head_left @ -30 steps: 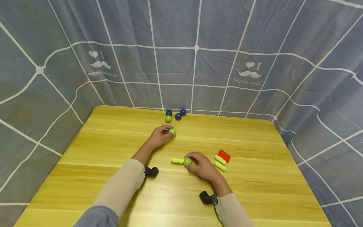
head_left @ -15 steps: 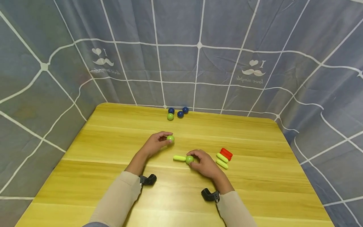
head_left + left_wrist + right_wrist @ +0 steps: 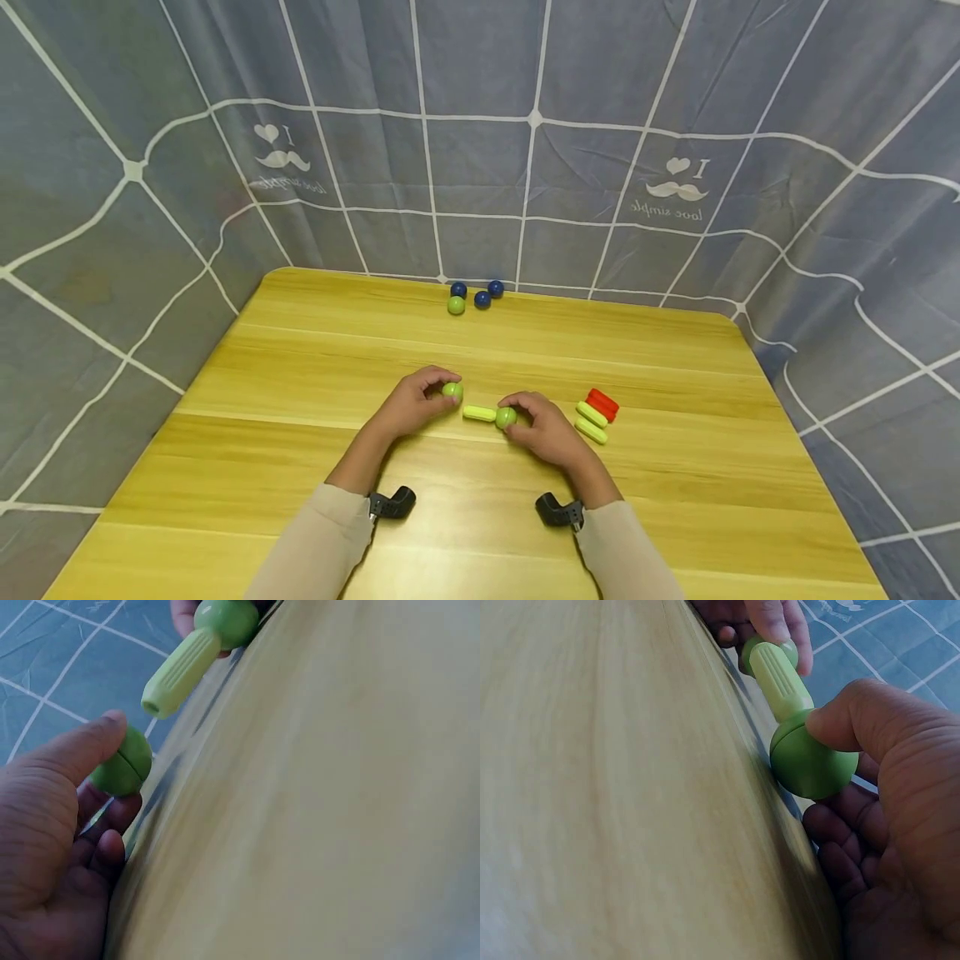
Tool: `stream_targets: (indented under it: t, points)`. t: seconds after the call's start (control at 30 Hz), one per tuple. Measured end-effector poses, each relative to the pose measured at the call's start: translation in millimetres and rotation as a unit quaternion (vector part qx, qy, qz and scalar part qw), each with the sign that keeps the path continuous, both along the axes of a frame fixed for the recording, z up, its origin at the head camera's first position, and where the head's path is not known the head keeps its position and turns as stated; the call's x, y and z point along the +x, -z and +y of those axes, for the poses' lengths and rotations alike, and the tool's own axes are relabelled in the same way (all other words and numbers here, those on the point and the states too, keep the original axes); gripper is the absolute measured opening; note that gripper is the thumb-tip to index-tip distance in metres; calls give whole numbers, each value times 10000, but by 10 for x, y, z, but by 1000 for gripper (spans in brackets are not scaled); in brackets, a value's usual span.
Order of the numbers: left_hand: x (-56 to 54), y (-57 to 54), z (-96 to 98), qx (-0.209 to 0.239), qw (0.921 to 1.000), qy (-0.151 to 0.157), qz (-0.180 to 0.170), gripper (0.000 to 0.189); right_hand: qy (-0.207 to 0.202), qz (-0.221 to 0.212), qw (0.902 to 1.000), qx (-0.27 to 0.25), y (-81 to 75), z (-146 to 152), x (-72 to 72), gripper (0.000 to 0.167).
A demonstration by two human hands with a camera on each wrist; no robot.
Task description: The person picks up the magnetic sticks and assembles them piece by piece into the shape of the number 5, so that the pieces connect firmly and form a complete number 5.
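My left hand (image 3: 414, 403) pinches a green ball (image 3: 124, 765) between thumb and fingers; a groove runs round the ball. Facing it, my right hand (image 3: 547, 427) holds a second green ball (image 3: 814, 759) by thumb and fingertips. A ribbed yellow-green rod (image 3: 479, 413) is joined to that second ball and points left toward the left hand's ball. In the left wrist view the rod's free end shows a small hole, and a gap lies between it and the left ball.
Right of the right hand lie two yellow-green rods (image 3: 592, 414) beside red rods (image 3: 603, 405). At the table's back edge sit a green ball (image 3: 456, 305) and three blue balls (image 3: 482, 299). A grey curtain with white lines (image 3: 480, 167) hangs behind the wooden table (image 3: 315, 333).
My left hand has brought its green ball back from near the far balls, close to the rod's free end. The right hand keeps its hold almost in place.
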State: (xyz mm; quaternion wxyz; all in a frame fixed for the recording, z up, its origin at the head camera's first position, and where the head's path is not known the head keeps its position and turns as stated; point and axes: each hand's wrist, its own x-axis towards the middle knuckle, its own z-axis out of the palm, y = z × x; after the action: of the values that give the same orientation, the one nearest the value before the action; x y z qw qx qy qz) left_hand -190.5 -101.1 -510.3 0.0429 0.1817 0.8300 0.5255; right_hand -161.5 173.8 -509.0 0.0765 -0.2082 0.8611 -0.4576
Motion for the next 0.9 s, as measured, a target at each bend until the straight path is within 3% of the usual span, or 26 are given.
stream_targets:
  t: [0.37, 0.9]
  points:
    - [241, 14, -6, -198, 9992, -276, 231, 28, -32, 75, 10000, 1, 8, 1, -16, 29]
    - [318, 18, 22, -301, 9990, -156, 302, 28, 17, 57, 10000, -37, 15, -5, 10, 30]
